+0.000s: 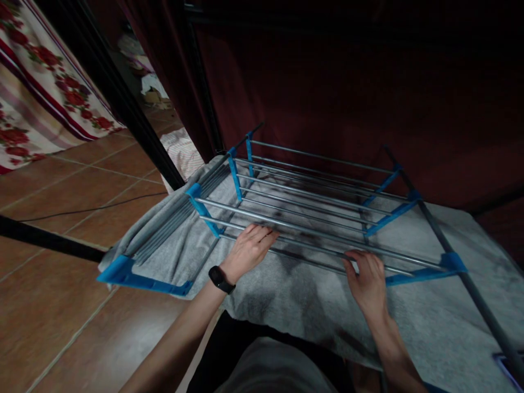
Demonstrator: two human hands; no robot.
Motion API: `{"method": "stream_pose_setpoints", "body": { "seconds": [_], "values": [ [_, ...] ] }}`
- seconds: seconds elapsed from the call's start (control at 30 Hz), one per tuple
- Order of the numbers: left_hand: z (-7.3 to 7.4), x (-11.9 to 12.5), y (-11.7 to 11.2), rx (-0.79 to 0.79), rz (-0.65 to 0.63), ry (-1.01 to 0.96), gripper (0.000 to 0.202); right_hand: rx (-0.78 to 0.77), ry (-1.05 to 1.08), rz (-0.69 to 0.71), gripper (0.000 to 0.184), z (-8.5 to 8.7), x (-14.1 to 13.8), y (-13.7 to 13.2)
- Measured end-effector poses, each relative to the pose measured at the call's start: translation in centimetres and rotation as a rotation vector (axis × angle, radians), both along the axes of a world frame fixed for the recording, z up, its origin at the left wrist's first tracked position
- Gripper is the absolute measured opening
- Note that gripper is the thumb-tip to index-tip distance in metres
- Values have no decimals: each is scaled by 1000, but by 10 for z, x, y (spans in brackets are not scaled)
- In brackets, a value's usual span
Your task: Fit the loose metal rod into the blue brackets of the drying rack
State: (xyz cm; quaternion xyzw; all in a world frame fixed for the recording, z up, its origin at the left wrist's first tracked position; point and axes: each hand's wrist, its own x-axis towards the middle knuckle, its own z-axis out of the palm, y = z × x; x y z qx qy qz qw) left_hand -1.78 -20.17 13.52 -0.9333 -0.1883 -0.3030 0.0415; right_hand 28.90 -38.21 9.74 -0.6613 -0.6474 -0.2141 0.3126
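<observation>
A rack of thin grey metal tubes and blue plastic brackets (417, 275) lies on a grey blanket (278, 305). My left hand (254, 248), with a black band on the wrist, has its fingers curled over a front tube left of the middle. Farther right on the front tubes, my right hand (366, 278) pinches a tube (319, 246) between thumb and fingers. The undersides of the left fingers are hidden. Several grey tubes (167, 232) lie close together at the left side, by a blue end bracket (143, 281).
Dark posts (110, 93) stand at the left, with a black bar (49, 240) lower down. A dark red curtain (311, 98) hangs behind the rack. A black cable (94, 208) crosses the tiled floor (73, 305). Part of a phone-like object (505, 371) shows at bottom right.
</observation>
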Motion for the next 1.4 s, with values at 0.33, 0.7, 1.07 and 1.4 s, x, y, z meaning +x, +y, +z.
{"method": "stream_pose_setpoints", "body": {
  "seconds": [0.33,0.7,1.07,1.4],
  "values": [
    [0,0,1,-4,18,18,29,-15,27,-6,13,1,-1,0],
    [-2,0,1,-21,16,28,33,-27,48,-10,14,2,-2,-1],
    [-3,1,4,-12,-3,-12,28,-59,-23,-15,29,3,-19,0],
    [-2,1,2,25,7,-17,25,-110,-20,17,43,11,-55,18]
  ]
}}
